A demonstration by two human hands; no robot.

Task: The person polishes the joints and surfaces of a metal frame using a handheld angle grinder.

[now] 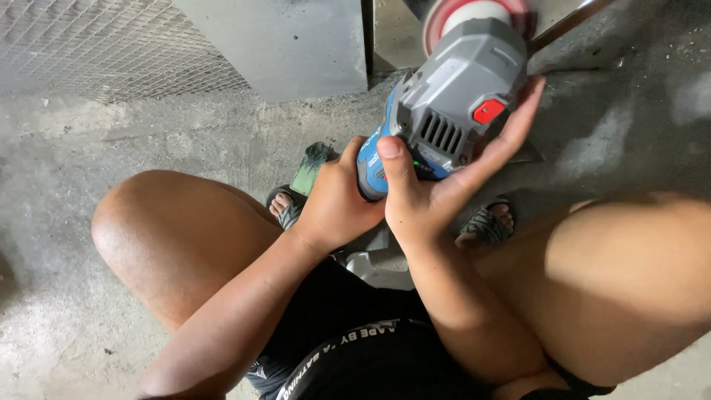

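Note:
I hold a grey and blue angle grinder (455,92) in front of me, its red-edged disc (474,13) pointing away at the top of the view. My left hand (333,200) wraps the blue handle end from the left. My right hand (452,181) cups the grey motor housing from below and the right, thumb lying up over the blue part, fingers reaching past a red button (489,111). I sit low with both knees spread, bare thighs on either side.
Concrete floor (148,141) all around. A grey metal panel (289,44) and wire mesh (96,44) stand at the top left. My sandalled feet (285,207) rest below the tool, beside a green object (312,164). A white stool edge (378,268) shows between my legs.

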